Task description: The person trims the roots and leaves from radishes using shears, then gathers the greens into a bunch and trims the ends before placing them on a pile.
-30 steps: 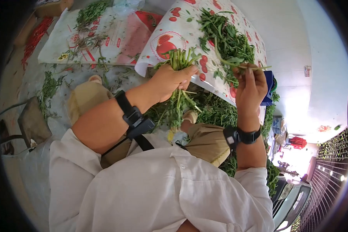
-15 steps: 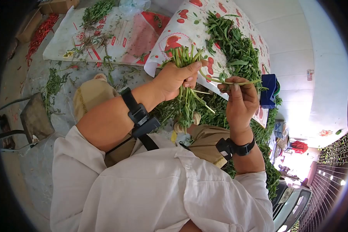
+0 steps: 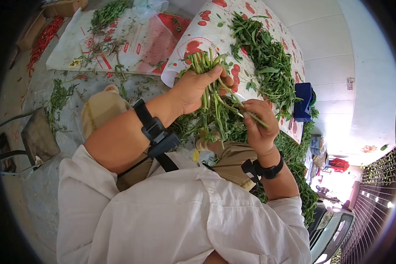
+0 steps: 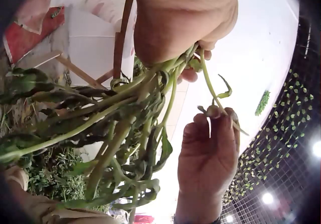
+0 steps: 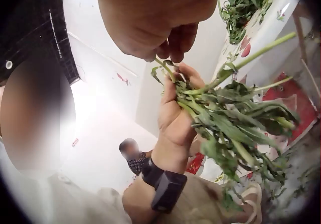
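In the head view the left hand (image 3: 198, 90) grips a bunch of green leafy stems (image 3: 213, 103), cut ends up and leaves hanging below the fist. To its right, the right hand (image 3: 261, 125) pinches a single thin stem (image 3: 260, 120) between thumb and fingers, close beside the bunch. The left wrist view shows the right hand (image 4: 208, 154) holding that stem near its lower end, while its upper part reaches the left hand (image 4: 185, 23). The right wrist view shows the bunch (image 5: 235, 118) spreading out from the left hand (image 5: 176, 118).
A pile of greens (image 3: 268, 61) lies on the cherry-patterned cloth (image 3: 198, 33). Beside it is a blue box (image 3: 302, 102). Loose greens (image 3: 105, 17) rest on a red and white sack (image 3: 141, 26). More leaves cover the floor below. Another person (image 5: 134, 156) appears in the right wrist view.
The right hand has moved left and down from beside the cloth's leaf pile toward the bunch, bringing its stem along. The left hand keeps its grip and has shifted little.
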Available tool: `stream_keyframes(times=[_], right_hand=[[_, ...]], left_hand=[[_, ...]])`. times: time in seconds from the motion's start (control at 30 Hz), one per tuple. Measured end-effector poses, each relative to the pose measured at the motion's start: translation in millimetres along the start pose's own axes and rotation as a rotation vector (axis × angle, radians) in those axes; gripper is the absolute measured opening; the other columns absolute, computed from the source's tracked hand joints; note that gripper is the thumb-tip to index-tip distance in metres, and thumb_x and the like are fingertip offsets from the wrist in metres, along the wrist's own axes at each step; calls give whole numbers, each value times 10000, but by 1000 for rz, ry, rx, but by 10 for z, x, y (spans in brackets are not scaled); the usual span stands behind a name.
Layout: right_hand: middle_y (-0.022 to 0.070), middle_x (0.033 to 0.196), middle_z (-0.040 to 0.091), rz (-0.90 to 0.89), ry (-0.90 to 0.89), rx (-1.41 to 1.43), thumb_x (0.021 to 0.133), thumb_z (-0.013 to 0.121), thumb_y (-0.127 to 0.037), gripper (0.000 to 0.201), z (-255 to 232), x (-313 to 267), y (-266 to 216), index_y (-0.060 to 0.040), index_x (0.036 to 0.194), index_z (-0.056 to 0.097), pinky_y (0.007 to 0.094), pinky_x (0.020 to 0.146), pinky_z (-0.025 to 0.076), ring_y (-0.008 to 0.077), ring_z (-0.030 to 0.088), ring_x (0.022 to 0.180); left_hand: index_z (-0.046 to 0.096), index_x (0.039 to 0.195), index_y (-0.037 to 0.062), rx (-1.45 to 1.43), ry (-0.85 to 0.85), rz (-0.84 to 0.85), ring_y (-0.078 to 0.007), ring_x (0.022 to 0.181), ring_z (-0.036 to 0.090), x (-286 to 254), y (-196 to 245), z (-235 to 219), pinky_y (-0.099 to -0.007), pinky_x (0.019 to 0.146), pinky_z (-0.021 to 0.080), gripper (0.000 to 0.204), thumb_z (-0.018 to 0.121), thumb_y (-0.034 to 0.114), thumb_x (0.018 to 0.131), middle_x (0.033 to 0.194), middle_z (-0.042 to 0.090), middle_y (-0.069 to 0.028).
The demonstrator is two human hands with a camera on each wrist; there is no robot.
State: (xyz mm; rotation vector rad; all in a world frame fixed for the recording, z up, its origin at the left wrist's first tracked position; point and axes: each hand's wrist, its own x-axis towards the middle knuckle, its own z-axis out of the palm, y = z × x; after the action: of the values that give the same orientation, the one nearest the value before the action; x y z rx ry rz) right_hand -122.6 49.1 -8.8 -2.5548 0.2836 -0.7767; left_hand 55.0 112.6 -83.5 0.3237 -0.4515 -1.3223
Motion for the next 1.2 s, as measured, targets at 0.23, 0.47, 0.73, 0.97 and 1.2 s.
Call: stream_keyframes(times=[0.23,0.47,0.73,0.97,1.2], right_hand=[[109,925,590,-380,-224,-343,566,584,13,375,55,-21,139,-38,936,612,335,655,479,260,577,787],[131,917,589,-117,-165,-286,667,542,82,311,-127,164,164,-15,956,605,324,702,472,261,577,805],[48,882,601,551,-19,434,829,592,-53,194,143,476,76,17,1009,612,241,754,428,102,537,834],[51,769,550,340,109,309,816,617,-76,131,308,549,64,53,839,619,234,656,407,112,495,704],[67,695,531,321,74,270,777,604,-27,75,265,580,10,48,772,609,255,598,396,142,493,646]], left_hand=[[486,847,80,-140,-103,-66,-109,598,428,3,-2,-4,-298,655,407,235,494,307,906,651,413,32],[459,788,89,89,-80,-31,-73,549,370,25,52,-44,-252,592,359,259,489,316,908,606,360,50],[509,843,64,259,-151,19,-79,565,374,10,-81,-29,-242,556,361,275,471,327,917,620,400,32],[515,830,51,333,-212,6,-95,553,379,-1,-50,6,-250,539,361,268,482,303,915,601,401,22],[529,850,40,462,-247,-55,-100,533,381,9,-77,-21,-260,520,362,287,502,321,904,596,416,18]])
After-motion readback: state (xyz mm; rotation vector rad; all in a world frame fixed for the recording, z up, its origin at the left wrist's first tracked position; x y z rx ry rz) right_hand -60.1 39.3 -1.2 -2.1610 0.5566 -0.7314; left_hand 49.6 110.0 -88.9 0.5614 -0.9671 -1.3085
